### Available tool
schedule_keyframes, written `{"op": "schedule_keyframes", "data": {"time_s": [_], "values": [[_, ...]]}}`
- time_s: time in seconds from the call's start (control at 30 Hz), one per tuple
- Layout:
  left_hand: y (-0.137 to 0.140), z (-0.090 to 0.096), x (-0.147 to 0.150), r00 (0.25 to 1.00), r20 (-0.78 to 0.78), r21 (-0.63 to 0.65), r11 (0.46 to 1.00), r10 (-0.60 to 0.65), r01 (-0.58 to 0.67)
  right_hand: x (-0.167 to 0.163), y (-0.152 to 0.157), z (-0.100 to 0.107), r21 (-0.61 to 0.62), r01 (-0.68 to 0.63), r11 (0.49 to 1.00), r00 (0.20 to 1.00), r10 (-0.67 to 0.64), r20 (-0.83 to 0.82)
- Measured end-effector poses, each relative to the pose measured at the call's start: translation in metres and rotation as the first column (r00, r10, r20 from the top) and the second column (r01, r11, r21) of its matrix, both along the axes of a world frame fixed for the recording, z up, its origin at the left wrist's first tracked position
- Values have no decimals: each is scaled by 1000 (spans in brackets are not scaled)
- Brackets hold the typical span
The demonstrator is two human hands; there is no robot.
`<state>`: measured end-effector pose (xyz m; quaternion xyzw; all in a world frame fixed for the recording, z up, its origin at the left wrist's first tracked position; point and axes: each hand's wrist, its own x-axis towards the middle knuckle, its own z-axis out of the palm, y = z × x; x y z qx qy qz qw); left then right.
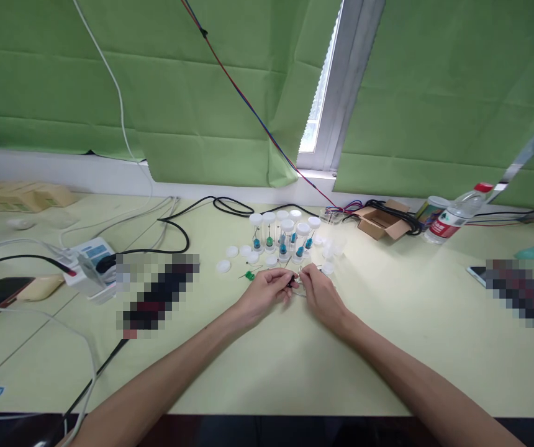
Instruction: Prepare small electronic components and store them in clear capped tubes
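Observation:
My left hand (264,295) is closed in a pinch around a small dark piece (291,281), too small to identify. Close against it, my right hand (323,298) pinches something thin and pale that I cannot make out. Just beyond both hands stand several clear vials (284,242) with white caps, holding small blue or green parts on thin stems. Left of my fingertips lies a loose green part (249,275) with a thin stem. Several loose white caps (223,266) are scattered around the vials.
An opened cardboard box (381,222) and a red-capped plastic bottle (453,217) stand at the back right. To the left are a white power strip (87,264), cables and a blurred-out dark object (159,298). Green blinds (230,93) hang behind the table (285,372).

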<state>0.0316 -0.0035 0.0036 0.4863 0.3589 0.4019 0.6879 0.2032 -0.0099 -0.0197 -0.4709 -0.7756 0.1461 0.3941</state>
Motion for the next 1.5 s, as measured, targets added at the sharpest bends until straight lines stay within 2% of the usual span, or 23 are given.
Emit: {"op": "schedule_keyframes", "data": {"time_s": [0.2, 0.73, 1.17, 1.5], "values": [[-1, -5, 1, 998, 59, -78, 996, -30, 35, -1, 0, -1, -29, 9, 1000, 1000, -9, -17], [-6, -6, 4, 998, 58, -162, 986, -39, 48, -3, -2, 0, -42, 12, 999, 998, -9, 65], [-10, -7, 8, 1000, 7, -176, 984, 27, -25, -4, 0, 1, 169, -42, 985, 961, -7, 277], [-8, -14, 9, 999, 13, -191, 981, 35, -32, -4, -1, 3, 245, -101, 964, 919, -3, 393]]}}
